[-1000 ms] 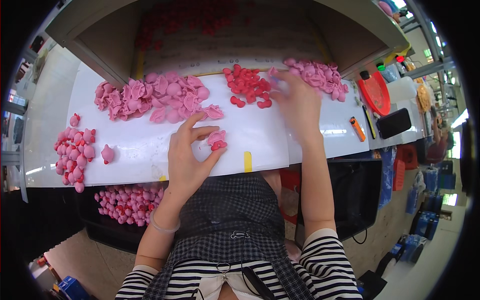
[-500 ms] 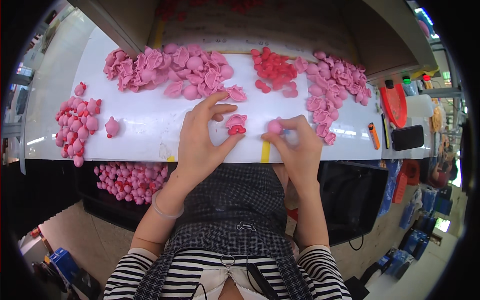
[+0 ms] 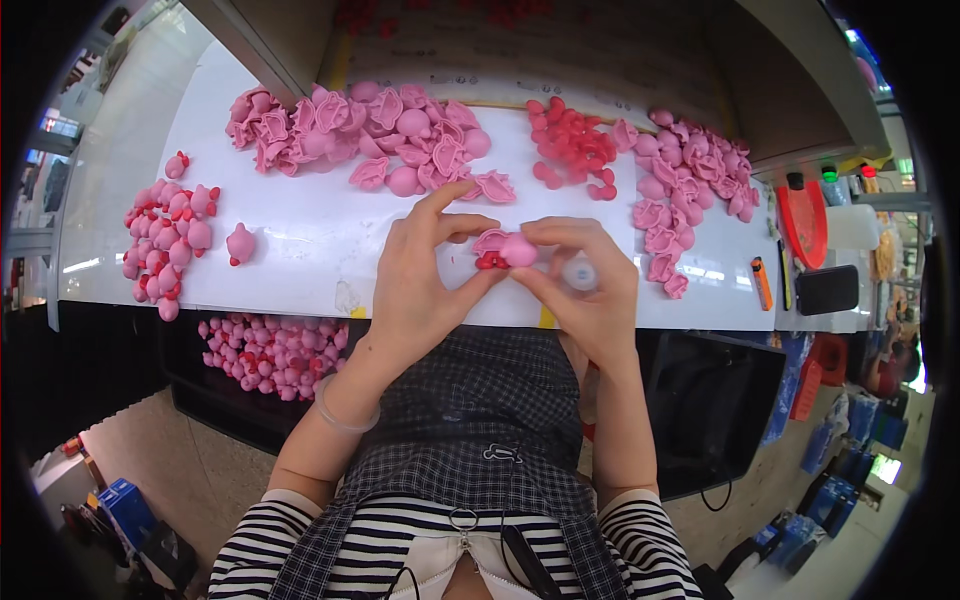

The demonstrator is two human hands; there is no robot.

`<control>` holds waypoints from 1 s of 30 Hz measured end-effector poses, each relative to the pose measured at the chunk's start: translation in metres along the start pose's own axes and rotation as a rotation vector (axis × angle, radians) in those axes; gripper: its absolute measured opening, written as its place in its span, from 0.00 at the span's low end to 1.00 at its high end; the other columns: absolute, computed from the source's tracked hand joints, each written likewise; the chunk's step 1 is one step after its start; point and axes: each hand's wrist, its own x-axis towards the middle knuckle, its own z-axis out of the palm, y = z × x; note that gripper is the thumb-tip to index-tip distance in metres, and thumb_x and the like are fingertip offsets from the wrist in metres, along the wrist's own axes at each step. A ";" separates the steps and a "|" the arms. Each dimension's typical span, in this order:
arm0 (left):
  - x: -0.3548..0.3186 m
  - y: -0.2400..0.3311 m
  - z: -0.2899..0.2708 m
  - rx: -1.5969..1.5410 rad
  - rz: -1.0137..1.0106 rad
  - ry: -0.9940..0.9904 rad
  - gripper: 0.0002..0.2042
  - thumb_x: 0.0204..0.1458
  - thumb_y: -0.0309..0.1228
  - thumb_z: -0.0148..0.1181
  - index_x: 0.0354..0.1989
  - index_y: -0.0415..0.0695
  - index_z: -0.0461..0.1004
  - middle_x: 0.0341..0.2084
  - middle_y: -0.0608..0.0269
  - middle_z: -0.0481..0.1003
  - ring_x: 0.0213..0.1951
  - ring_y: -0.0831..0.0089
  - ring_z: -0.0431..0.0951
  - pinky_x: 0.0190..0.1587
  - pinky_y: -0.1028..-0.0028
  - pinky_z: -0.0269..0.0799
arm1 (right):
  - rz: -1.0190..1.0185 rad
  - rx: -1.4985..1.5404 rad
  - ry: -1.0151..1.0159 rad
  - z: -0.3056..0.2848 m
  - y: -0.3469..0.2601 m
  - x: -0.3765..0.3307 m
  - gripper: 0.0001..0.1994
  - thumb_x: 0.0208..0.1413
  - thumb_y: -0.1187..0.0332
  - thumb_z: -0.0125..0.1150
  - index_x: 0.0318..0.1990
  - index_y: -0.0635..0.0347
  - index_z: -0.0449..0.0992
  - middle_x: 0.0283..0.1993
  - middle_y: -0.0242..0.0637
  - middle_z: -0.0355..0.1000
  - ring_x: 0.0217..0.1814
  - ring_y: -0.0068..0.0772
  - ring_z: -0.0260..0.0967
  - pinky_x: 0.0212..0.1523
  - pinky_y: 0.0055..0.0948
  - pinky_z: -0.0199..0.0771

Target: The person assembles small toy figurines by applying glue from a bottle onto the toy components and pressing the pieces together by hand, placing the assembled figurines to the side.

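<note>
My left hand [image 3: 425, 262] curves its thumb and fingertips around a hollow pink shell half [image 3: 487, 243] with red pieces [image 3: 490, 262] along its near edge. Pinched between thumb and fingers of my right hand [image 3: 592, 285] is a rounded pink shell half [image 3: 518, 250]. It meets the hollow half at its right side. Within the curl of my right hand shows a clear, round-ended object [image 3: 580, 273] with a bluish middle; its kind I cannot make out. A loose pink shell half [image 3: 493, 187] lies just beyond my left fingertips.
Pink shell halves form a pile [image 3: 345, 130] at the back left and another [image 3: 690, 180] at right, with red pieces [image 3: 575, 145] between. Joined pink-and-red figures [image 3: 165, 240] lie at left; more fill a black tray [image 3: 270, 355] below. An orange cutter [image 3: 762, 284] and phone [image 3: 828, 290] lie far right.
My right hand has moved left, bringing the rounded half from apart to against the hollow one. My left fingers have closed in around the hollow half. The whole view has shifted slightly.
</note>
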 end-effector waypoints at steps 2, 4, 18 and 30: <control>-0.001 -0.003 0.000 -0.013 -0.006 0.004 0.31 0.40 0.22 0.74 0.56 0.37 0.68 0.47 0.59 0.77 0.44 0.68 0.78 0.50 0.71 0.72 | -0.034 0.008 -0.034 0.011 0.004 0.004 0.16 0.45 0.79 0.73 0.44 0.63 0.80 0.47 0.40 0.77 0.43 0.28 0.74 0.37 0.21 0.72; -0.002 -0.004 0.000 0.017 0.009 0.005 0.33 0.40 0.22 0.74 0.58 0.37 0.67 0.46 0.59 0.77 0.43 0.68 0.77 0.49 0.71 0.73 | -0.061 -0.013 -0.067 0.013 0.008 0.007 0.16 0.45 0.79 0.73 0.44 0.63 0.80 0.48 0.40 0.77 0.42 0.28 0.74 0.37 0.22 0.73; -0.005 -0.005 0.001 0.004 0.123 0.105 0.38 0.37 0.21 0.75 0.60 0.40 0.64 0.40 0.63 0.80 0.41 0.73 0.77 0.46 0.74 0.72 | 0.190 0.002 -0.040 0.023 -0.012 0.001 0.15 0.48 0.77 0.72 0.43 0.66 0.76 0.47 0.41 0.77 0.40 0.26 0.72 0.43 0.24 0.73; -0.012 -0.012 -0.007 -0.326 0.079 0.104 0.30 0.43 0.15 0.71 0.57 0.35 0.67 0.37 0.63 0.78 0.39 0.77 0.76 0.48 0.74 0.71 | 0.298 0.550 -0.002 0.016 -0.006 -0.005 0.16 0.43 0.79 0.76 0.39 0.66 0.76 0.50 0.47 0.76 0.44 0.25 0.71 0.43 0.22 0.71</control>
